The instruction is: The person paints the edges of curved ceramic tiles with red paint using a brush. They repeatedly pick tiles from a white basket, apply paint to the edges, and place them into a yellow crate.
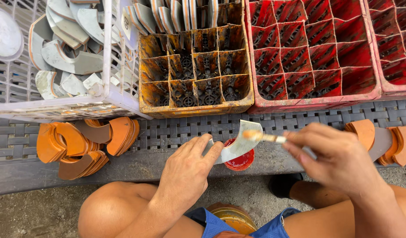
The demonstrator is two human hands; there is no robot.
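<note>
My left hand (187, 169) holds a curved grey piece (238, 143) tilted over a small red cup of paint (241, 161). My right hand (337, 161) grips a thin brush (262, 137), whose tip rests on the upper part of the grey piece. The brush is blurred. My bare knees and blue shorts show at the bottom.
A white crate (117, 94) with several grey curved pieces stands at the back left. An orange divided crate (196, 108) holds more pieces in its far cells. Red divided crates (317, 101) sit at the right. Orange curved pieces lie stacked at left (79, 141) and right (383, 139).
</note>
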